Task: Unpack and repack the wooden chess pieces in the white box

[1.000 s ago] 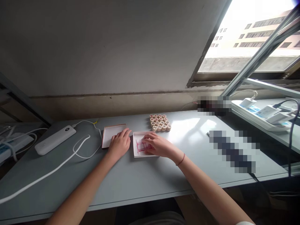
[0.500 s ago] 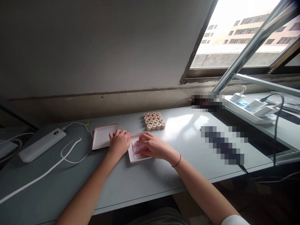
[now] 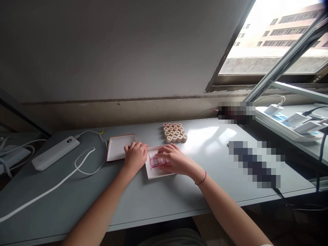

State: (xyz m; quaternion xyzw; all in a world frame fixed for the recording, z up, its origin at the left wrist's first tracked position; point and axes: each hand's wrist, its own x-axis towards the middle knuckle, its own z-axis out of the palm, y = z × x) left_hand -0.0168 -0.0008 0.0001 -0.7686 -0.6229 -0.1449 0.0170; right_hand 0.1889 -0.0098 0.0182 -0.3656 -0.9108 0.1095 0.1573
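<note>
A shallow white box sits on the grey table with a folded clear sheet printed with pink-red lines inside it. My left hand is closed at the box's left rim, its fingers curled and partly hidden. My right hand reaches into the box from the right, thumb and fingers apart over the sheet and touching it; the fingers cover its right part. To the left lies the box lid, inner side up, partly behind my left hand. Beyond the box, round wooden Chinese chess pieces stand in a tight square block.
A white power bank with white cables lies on the left. To the right is a blurred dark object with a black cord. A power strip with chargers stands at the far right, below the window. A wall runs along the back.
The view has turned slightly left, so everything sits further right. My right hand's thumb and fingers show a bit more of the sheet between them. My left hand stays at the box's rim.
</note>
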